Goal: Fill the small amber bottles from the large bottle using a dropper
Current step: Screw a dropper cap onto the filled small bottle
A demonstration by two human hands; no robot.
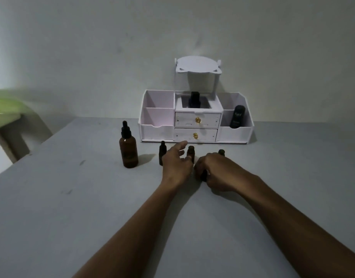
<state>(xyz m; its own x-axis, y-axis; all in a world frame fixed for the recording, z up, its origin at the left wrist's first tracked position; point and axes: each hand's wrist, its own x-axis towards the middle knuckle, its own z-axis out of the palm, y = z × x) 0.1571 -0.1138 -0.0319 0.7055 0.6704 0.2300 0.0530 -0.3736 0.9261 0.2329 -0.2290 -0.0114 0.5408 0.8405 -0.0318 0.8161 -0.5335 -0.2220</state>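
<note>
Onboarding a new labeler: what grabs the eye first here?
Two bare forearms reach to the table's middle: the right hand curls over something dark, the left hand is open among small amber bottles. The large bottle stands capped at left, a white organizer against the wall.

head view | looks forward-down | table (72, 197) close | wall (92, 47) behind

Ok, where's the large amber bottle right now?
In the head view, the large amber bottle stands upright on the table, left of both hands, beside a small capped bottle.
</note>
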